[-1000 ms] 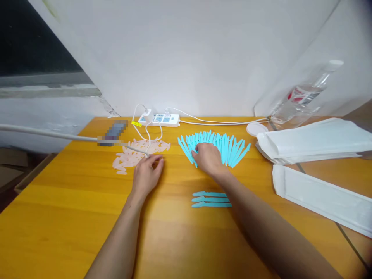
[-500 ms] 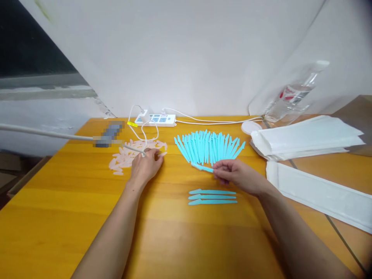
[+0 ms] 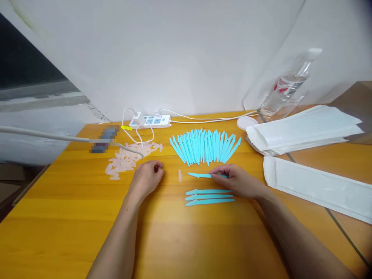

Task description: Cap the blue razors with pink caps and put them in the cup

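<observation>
Wooden tabletop (image 3: 174,240): the right hand (image 3: 240,180) pinches a blue razor (image 3: 200,175), likely light and stiff, best held mid-length. Left hand (image 3: 146,176) curled; can't tell if empty.

sticks (image 3: 207,149): turquoise | small pieces (image 3: 120,161): pale pink | tabletop (image 3: 174,240): orange-brown, wood-grained | packets (image 3: 308,130): white | cable tag (image 3: 126,128): yellow
</observation>
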Tool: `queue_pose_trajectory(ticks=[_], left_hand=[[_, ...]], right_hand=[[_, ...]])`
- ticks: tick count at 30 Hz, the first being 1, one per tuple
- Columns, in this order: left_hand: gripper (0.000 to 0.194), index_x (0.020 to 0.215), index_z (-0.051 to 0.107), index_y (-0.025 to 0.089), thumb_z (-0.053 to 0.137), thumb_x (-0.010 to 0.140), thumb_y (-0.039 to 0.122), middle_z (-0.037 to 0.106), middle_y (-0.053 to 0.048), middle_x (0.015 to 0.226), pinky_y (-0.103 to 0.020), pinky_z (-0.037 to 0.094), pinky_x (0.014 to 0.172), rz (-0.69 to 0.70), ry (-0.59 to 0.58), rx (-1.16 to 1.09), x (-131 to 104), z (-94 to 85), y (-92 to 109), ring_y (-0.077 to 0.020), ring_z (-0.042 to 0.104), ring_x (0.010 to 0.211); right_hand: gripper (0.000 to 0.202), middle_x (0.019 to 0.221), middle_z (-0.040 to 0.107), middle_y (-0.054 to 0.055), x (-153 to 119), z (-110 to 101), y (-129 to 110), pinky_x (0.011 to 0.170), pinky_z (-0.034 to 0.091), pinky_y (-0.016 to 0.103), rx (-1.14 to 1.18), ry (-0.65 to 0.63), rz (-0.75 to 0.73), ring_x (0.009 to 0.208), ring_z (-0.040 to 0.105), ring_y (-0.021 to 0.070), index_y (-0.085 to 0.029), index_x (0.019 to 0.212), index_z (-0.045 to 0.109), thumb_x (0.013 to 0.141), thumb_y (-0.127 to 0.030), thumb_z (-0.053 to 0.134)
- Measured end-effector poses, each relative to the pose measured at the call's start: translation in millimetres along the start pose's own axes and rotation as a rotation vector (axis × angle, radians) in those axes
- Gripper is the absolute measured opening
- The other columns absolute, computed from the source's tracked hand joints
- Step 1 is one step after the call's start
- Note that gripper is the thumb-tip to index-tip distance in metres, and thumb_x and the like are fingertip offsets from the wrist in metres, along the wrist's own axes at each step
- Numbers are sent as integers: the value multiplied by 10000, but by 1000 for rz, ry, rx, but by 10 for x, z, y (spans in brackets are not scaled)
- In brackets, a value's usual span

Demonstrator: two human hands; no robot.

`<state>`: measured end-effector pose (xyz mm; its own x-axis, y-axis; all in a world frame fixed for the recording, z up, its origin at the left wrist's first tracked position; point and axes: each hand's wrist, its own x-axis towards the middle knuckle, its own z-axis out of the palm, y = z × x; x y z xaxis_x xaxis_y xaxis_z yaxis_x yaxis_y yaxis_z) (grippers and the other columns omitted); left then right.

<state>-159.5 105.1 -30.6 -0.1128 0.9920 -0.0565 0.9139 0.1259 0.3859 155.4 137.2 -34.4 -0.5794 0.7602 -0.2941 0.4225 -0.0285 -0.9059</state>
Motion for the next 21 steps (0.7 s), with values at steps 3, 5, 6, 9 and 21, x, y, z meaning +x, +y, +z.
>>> queue_pose_trajectory(ticks=[3,5,6,9,21], left_hand=[[362,1176,708,204,551,852,244,712,-72,1039,-285,486,733,150,-44,-214,-77,23,-25,-181,648,814],[357,1212,699,235,585,880,300,685,-69,1071,-264,482,692,263,-108,-342,-138,45,33,-157,622,790],[344,1207,703,249,601,888,327,678,-64,1058,-257,474,672,298,-135,-386,-166,63,84,-150,609,778],[297,1171,721,283,620,900,352,665,-42,1001,-249,454,655,373,-173,-425,-216,141,298,-136,585,751],[139,886,744,236,610,861,261,679,-8,746,-255,426,610,331,-115,-325,-62,264,631,-145,597,652]], right_hand=[[373,670,492,-33,-12,13,-13,519,298,227,-4,-57,-10,583,367,103,-189,888,701,895,-526,542],[408,649,470,-37,-10,15,-17,506,274,231,-24,-72,9,565,340,102,-193,883,704,918,-542,497],[431,649,472,-36,-6,14,-12,505,269,233,-40,-58,14,563,337,103,-192,875,704,929,-552,472],[471,668,498,-29,16,3,32,521,284,239,-59,17,16,579,358,109,-182,838,694,938,-571,448],[484,595,359,-48,-5,-162,131,496,211,233,24,80,71,555,256,93,-159,838,699,894,-603,515]])
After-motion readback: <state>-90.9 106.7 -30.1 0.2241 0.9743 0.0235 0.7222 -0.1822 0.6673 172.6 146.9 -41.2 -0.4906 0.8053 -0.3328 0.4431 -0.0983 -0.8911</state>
